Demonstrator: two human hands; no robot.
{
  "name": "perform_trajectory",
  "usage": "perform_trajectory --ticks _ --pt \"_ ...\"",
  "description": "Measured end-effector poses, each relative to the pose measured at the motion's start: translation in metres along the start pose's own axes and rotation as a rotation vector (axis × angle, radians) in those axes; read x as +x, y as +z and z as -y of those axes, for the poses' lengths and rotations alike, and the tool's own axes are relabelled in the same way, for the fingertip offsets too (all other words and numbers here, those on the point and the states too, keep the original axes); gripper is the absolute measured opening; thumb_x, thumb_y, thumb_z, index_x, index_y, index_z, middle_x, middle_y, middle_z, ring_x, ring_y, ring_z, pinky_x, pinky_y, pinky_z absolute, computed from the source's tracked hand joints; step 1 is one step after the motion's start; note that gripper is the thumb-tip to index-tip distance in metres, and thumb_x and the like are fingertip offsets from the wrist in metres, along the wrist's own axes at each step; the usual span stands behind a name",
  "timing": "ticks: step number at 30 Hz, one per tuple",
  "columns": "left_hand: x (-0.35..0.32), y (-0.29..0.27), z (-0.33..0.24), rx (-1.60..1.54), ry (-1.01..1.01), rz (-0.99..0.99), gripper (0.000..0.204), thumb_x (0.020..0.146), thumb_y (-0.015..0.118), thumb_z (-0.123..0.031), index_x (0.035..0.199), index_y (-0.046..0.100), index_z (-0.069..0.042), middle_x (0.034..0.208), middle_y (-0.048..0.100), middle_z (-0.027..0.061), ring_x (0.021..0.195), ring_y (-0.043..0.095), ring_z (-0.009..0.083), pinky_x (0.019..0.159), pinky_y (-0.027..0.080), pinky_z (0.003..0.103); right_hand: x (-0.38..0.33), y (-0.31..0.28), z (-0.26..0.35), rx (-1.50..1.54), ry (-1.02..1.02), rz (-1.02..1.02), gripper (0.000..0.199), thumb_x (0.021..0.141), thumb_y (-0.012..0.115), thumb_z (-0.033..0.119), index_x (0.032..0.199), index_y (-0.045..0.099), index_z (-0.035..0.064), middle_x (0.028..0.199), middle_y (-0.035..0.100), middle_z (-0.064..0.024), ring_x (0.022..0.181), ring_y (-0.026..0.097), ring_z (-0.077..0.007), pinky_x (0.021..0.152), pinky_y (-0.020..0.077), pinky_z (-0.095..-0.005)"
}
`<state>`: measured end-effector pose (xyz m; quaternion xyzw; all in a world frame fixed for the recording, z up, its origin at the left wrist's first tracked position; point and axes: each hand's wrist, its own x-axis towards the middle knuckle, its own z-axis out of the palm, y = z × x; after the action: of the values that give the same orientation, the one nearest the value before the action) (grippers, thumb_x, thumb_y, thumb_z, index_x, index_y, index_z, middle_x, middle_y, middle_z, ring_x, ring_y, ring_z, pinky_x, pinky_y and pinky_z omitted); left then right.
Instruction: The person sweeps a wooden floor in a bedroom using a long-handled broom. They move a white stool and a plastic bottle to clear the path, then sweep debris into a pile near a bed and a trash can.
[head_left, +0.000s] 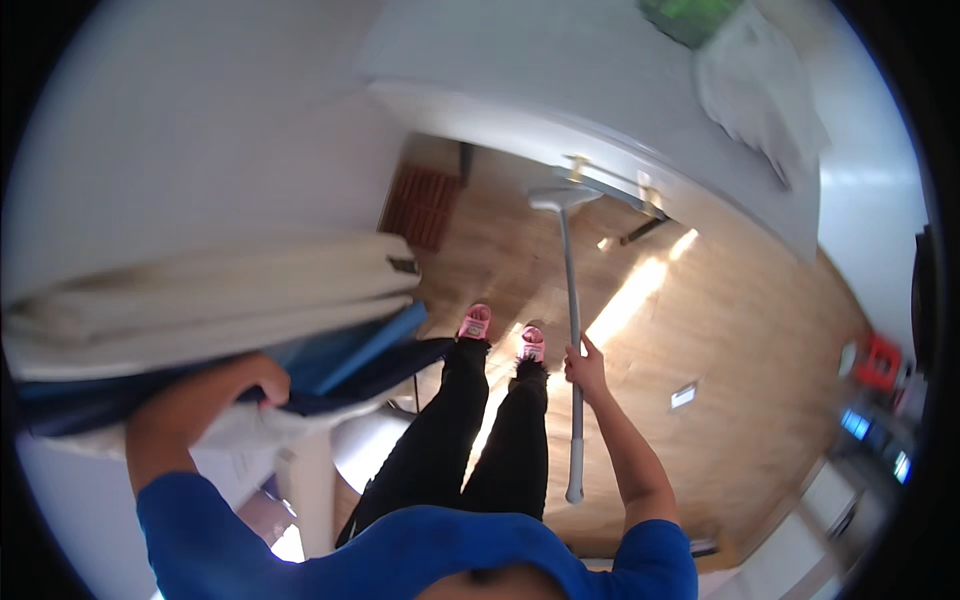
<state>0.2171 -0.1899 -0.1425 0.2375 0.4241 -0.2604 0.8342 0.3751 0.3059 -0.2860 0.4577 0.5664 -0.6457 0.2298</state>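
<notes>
My right hand [587, 370] is wrapped round the long grey handle of a flat mop [571, 270]. Its pale, wide head [562, 197] is at the far end, by the edge of a white table [470, 105]. The handle's lower end reaches back toward my body. On the left, my left hand [268, 380] has curled fingers and lies against dark blue cloth [320, 388]; whether it grips anything is hidden. Beside it are a beige folded cloth [220, 285] and a blue cloth piece [385, 335].
Pink slippers [476, 321] are on my feet on the wood floor [740, 330]. A slatted brown mat [420, 205] lies under the table. A small white rectangular item [684, 395] is on the floor. Red and dark items [878, 360] stand at right. A white bag [755, 85] lies on the table.
</notes>
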Motion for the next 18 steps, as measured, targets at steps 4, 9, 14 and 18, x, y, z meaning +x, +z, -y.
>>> perform_trajectory --ticks 4,9,14,18 --pt "-0.007 -0.001 0.005 -0.05 -0.052 -0.098 0.035 0.045 0.068 -0.009 0.079 0.065 0.001 0.097 0.058 0.0193 0.089 0.055 0.0298 0.072 0.043 0.038 0.067 -0.001 0.06 0.043 -0.106 0.231 0.041 0.082 0.051 0.01 0.121 0.04 0.015 0.057 0.044 0.0005 0.042 0.043 -0.0078 0.034 0.0334 -0.0208" --pt "-0.007 0.006 0.001 -0.212 -0.211 -0.138 0.033 0.047 0.066 -0.01 0.079 0.066 -0.002 0.101 0.057 0.0179 0.09 0.055 0.0303 0.073 0.043 0.039 0.151 0.033 0.115 -0.282 0.006 0.317 0.038 0.083 0.053 0.015 0.119 0.042 0.0191 0.058 0.048 -0.0031 0.04 0.04 -0.0076 0.034 0.0311 -0.0195" --pt "0.006 0.021 0.005 -0.316 -0.237 -0.097 0.035 0.047 0.065 -0.012 0.08 0.066 -0.004 0.102 0.057 0.0165 0.09 0.055 0.0294 0.072 0.043 0.037 0.208 0.069 0.153 -0.557 -0.041 0.328 0.04 0.085 0.052 0.023 0.123 0.039 0.02 0.058 0.051 -0.0055 0.037 0.038 -0.0075 0.033 0.0307 -0.0207" --pt "0.013 0.026 0.012 -0.287 -0.209 -0.04 0.031 0.053 0.065 -0.012 0.084 0.066 -0.005 0.103 0.057 0.0178 0.09 0.055 0.0301 0.072 0.044 0.04 0.248 0.085 0.168 -0.882 -0.356 0.226 0.035 0.084 0.051 0.025 0.119 0.046 0.0172 0.05 0.045 -0.0029 0.033 0.035 -0.0075 0.03 0.0286 -0.0228"
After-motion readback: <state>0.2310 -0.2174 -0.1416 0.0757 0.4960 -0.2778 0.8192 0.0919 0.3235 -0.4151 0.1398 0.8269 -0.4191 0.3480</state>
